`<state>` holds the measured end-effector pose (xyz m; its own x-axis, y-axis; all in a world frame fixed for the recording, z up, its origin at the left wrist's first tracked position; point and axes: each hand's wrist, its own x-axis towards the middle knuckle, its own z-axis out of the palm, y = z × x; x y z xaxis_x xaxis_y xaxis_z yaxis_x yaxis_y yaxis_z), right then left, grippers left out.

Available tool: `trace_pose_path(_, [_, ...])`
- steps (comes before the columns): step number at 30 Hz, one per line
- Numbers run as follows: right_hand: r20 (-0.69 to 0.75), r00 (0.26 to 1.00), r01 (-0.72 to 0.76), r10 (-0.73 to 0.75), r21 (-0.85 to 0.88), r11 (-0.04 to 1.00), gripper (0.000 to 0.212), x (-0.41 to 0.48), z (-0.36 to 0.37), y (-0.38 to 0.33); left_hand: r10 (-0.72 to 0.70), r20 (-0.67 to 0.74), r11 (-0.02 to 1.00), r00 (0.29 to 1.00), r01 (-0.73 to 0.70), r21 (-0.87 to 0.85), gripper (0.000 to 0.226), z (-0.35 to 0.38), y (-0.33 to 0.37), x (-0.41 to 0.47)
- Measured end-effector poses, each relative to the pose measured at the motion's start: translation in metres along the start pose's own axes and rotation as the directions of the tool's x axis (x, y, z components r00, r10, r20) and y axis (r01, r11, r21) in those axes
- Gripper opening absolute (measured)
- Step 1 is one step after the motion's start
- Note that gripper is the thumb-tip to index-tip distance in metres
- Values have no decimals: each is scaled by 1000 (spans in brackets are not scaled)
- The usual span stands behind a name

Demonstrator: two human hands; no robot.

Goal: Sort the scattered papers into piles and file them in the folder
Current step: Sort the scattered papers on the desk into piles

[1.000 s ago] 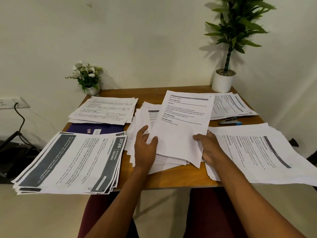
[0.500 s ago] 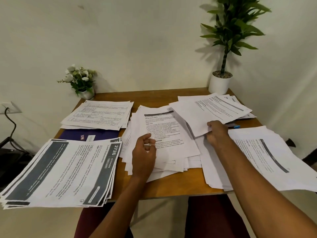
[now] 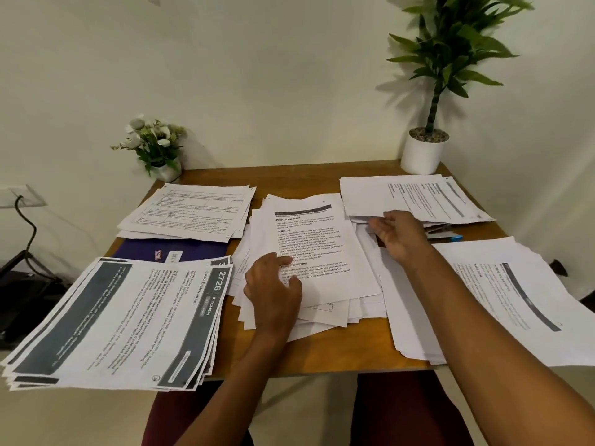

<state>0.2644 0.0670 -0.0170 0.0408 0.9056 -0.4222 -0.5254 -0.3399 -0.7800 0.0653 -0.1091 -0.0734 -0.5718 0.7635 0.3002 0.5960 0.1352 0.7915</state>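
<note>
Papers (image 3: 128, 317) in piles, purple folder (image 3: 145, 251) half-buried beneath; left hand (image 3: 273, 294) relaxed on middle pile (image 3: 322, 249), right hand (image 3: 401, 235) unclenched.

Surface (image 3: 322, 352): central heap (image 3: 309, 249) at mid-frame. Lower-left pile (image 3: 128, 323) overhangs the near edge; upper-left pile (image 3: 190, 212) lies behind it, with the folder (image 3: 141, 249) between, partly under both. Upper-right pile (image 3: 412, 197) and right pile (image 3: 483, 300) flank a stapler (image 3: 444, 235). Flower pot (image 3: 165, 172) sits at the far left corner, potted plant (image 3: 423, 152) at the far right.

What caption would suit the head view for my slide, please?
Mid-sort: left hand on the middle pile, right hand at the back-right pile.
</note>
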Motion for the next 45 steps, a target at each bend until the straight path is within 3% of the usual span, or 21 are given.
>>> trace_pose_path(2, [-4, 1000, -22, 22, 25, 999, 11, -9, 1, 8, -35, -3, 998, 999, 35, 56, 45, 2, -1, 0])
trace_pose_path(4, [7, 1000, -29, 29, 28, 999, 13, -21, -1, 19, -71, -6, 989, 997, 71, 127, 53, 5, 0, 0])
trace_pose_path(7, [37, 999, 26, -19, -200, 980, 30, -50, -2, 37, -129, 8, 961, 992, 123, 247, 70, 6, 5, 2])
trace_pose_path(9, [110, 988, 146, -105, -498, 855, 40, -67, -2, 49, -154, 30, 945, 988, 138, 296, 79, 4, 9, 5])
trace_pose_path(11, [207, 963, 271, -175, -740, 616, 48, -72, -2, 57, -200, 71, 933, 977, 168, 318, 87, 0, 16, 11])
trace_pose_path(13, [267, 943, 329, -199, -837, 438, 52, -70, -1, 61, -262, 127, 913, 957, 203, 353, 92, -5, 23, 19])
trace_pose_path(15, [278, 939, 334, -203, -873, 354, 59, -68, 3, 64, -317, 180, 899, 931, 235, 370, 95, -11, 30, 26])
trace_pose_path(17, [272, 941, 325, -200, -890, 319, 70, -67, 7, 65, -329, 238, 924, 914, 260, 280, 91, -15, 34, 32])
trace_pose_path(20, [264, 946, 318, -190, -873, 370, 81, -62, 8, 62, -267, 258, 963, 928, 250, 98, 72, -22, 39, 32])
trace_pose_path(23, [256, 949, 314, -182, -812, 493, 77, -58, 5, 54, -265, 216, 962, 940, 274, -12, 62, -29, 42, 31])
trace_pose_path(27, [275, 946, 322, -168, -783, 532, 75, -60, 1, 47, -265, 192, 961, 945, 276, -35, 23, -34, 31, 34])
trace_pose_path(32, [294, 946, 316, -137, -740, 594, 70, -67, 3, 40, -314, 184, 928, 931, 342, -148, 22, -42, 26, 39])
trace_pose_path(35, [314, 940, 306, -131, -612, 729, 59, -74, 5, 32, -294, 233, 909, 927, 346, -231, 21, -48, 23, 38])
trace_pose_path(38, [290, 956, 179, -45, -456, 871, 38, -75, 2, 28, -293, 310, 891, 905, 376, -255, 20, -56, 28, 35])
trace_pose_path(40, [254, 967, 140, -37, -399, 906, 31, -77, -1, 28, -356, 363, 802, 861, 480, -354, 21, -62, 33, 34])
trace_pose_path(42, [186, 980, 129, -67, -346, 929, 28, -82, -4, 29, -381, 486, 627, 787, 606, -489, 29, -70, 34, 31])
trace_pose_path(45, [71, 992, 119, -104, -248, 961, 26, -90, -8, 31, -234, 664, 333, 710, 700, -632, 33, -70, 34, 13])
